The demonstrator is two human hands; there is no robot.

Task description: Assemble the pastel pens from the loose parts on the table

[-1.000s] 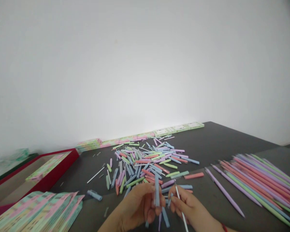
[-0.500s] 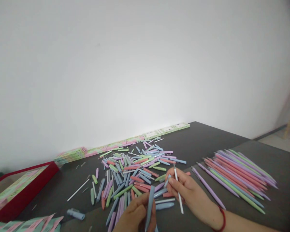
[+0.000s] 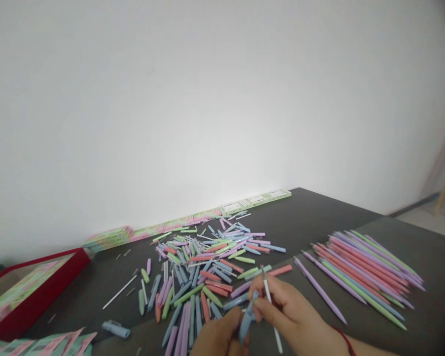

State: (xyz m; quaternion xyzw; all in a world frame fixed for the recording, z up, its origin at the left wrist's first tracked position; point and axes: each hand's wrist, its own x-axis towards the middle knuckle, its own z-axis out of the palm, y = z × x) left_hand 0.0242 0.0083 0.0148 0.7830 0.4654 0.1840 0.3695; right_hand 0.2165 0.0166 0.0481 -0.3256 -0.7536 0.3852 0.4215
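My left hand [image 3: 222,336], at the bottom centre, is closed around a light-blue pen barrel [image 3: 245,325] that points up and slightly right. My right hand [image 3: 294,314] meets it from the right, a red band on its wrist. Between those right fingers a white pen refill [image 3: 276,330] slants downward, its narrow tip up. The right thumb and forefinger also pinch a small blue pen part [image 3: 252,299] at the barrel's upper end; whether the two are joined I cannot tell. Just beyond the hands spreads a heap of pastel pen parts [image 3: 193,269].
Assembled-looking pens [image 3: 367,272] lie in a row at the right, with a purple pen [image 3: 321,291] beside them. Slim printed boxes [image 3: 255,200] line the wall. A red-sided box [image 3: 59,282] and pastel packets [image 3: 40,343] are at the left, near a blue pen cap [image 3: 116,329].
My hands have come together: the right moved down and left, and the barrel in my left hand moved right and tilted, so the small blue part now meets the barrel's end.
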